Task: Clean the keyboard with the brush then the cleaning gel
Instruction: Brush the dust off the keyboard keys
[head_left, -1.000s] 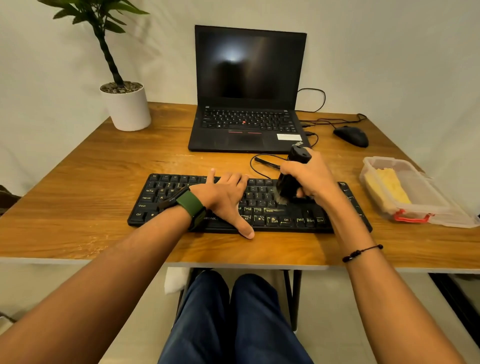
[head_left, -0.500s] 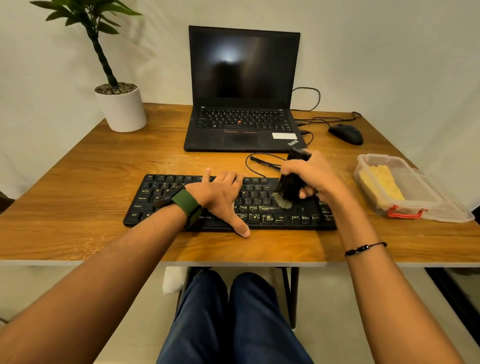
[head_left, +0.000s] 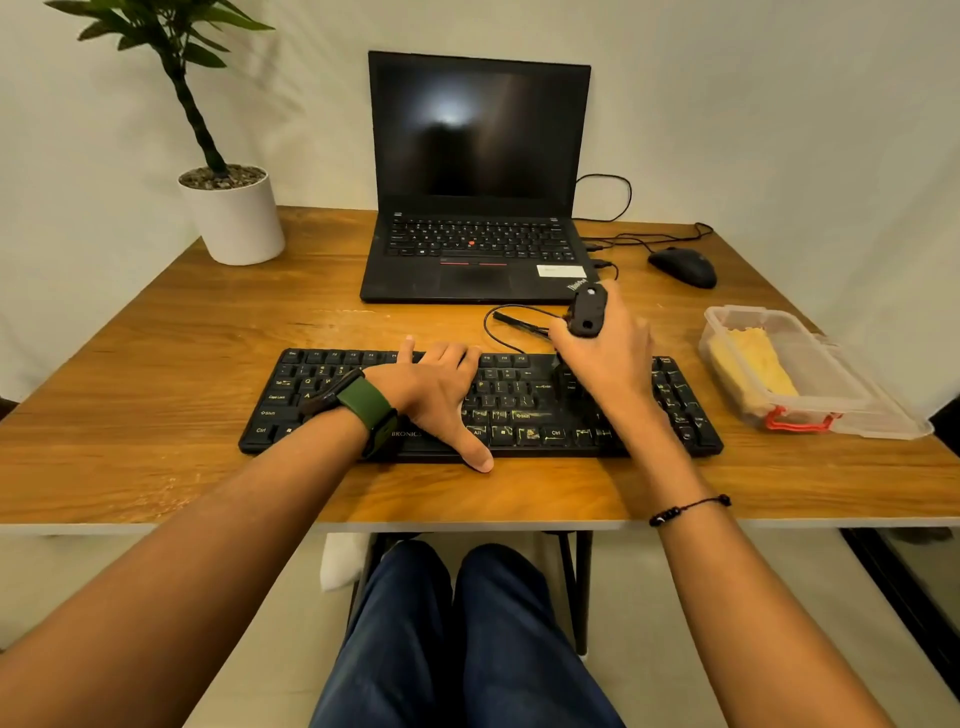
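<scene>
A black keyboard (head_left: 519, 410) lies across the front of the wooden desk, its keys speckled with pale dust. My left hand (head_left: 436, 392) rests flat on its middle, fingers stretched to the far edge and thumb at the near edge. My right hand (head_left: 608, 358) grips a black brush (head_left: 587, 312) upright over the keyboard's right part; the bristle end is on the keys, mostly hidden by my hand. The yellow cleaning gel (head_left: 753, 371) lies in an open clear plastic box (head_left: 831, 410) at the right.
A black laptop (head_left: 478, 239) stands open behind the keyboard. A black mouse (head_left: 683, 266) and cables lie at the back right. A potted plant (head_left: 234, 218) sits at the back left. The keyboard's cable (head_left: 493, 332) loops between keyboard and laptop.
My right hand has carried the brush up from the lower key rows toward the keyboard's far right part. My left hand stays in place on the keys.
</scene>
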